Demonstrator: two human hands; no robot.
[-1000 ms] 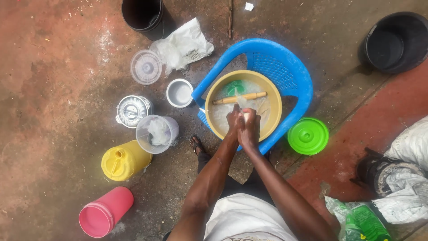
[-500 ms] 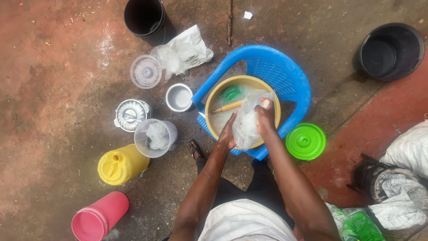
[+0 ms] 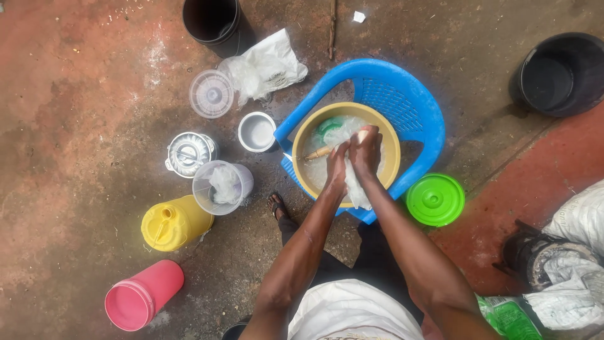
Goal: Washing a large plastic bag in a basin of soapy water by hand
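Over the yellow basin point(image 3: 302, 173) on the blue chair point(image 3: 423, 104), your left hand point(image 3: 336, 167) and right hand point(image 3: 365, 150) have come back together. Both grips now squeeze the white cloth point(image 3: 356, 189), half a second ago spread wide, hanging over the basin's near rim.

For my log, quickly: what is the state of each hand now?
Left hand: closed on the white cloth over the yellow basin.
Right hand: closed on the same cloth.

Both hands point(image 3: 352, 157) on cloth point(image 3: 357, 187) in bowl point(image 3: 391, 165)
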